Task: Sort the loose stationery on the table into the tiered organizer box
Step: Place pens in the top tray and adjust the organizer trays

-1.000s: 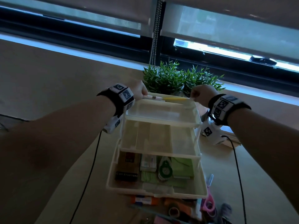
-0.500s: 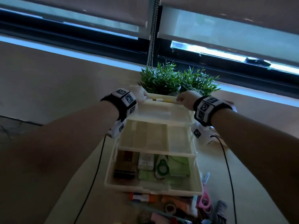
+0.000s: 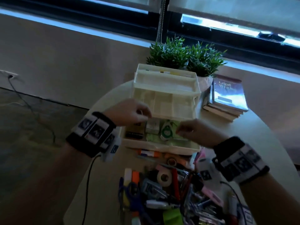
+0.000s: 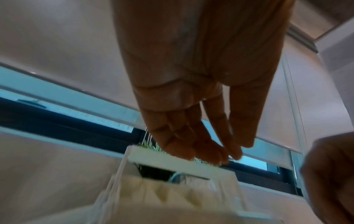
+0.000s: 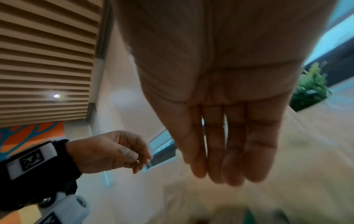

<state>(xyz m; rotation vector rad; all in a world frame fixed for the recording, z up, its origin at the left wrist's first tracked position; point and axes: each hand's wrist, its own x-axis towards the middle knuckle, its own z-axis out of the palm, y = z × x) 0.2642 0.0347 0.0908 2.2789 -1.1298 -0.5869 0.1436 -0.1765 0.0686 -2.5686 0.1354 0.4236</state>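
Since a moment ago I've drawn both hands back from the top tray, leaving the yellow pen [image 3: 165, 72] lying along its far edge. The round table [image 3: 253, 127] carries the tiered organizer box [image 3: 165, 88] fanned open in three steps, the bottom tier holding a green tape dispenser [image 3: 166, 132] and small packets. Behind it stand two potted plants [image 3: 186, 57], with a stack of books [image 3: 227, 98] to its right. In front of it, nearest me, lies the heap of loose stationery [image 3: 170, 189], well apart from my fingers. My left hand [image 3: 129, 112] hovers over the box's near left corner, fingers loosely bent and holding nothing. My right hand [image 3: 196, 132] hangs over the bottom tier's right side, palm down, fingers [image 5: 216, 144] straight and together, empty too.
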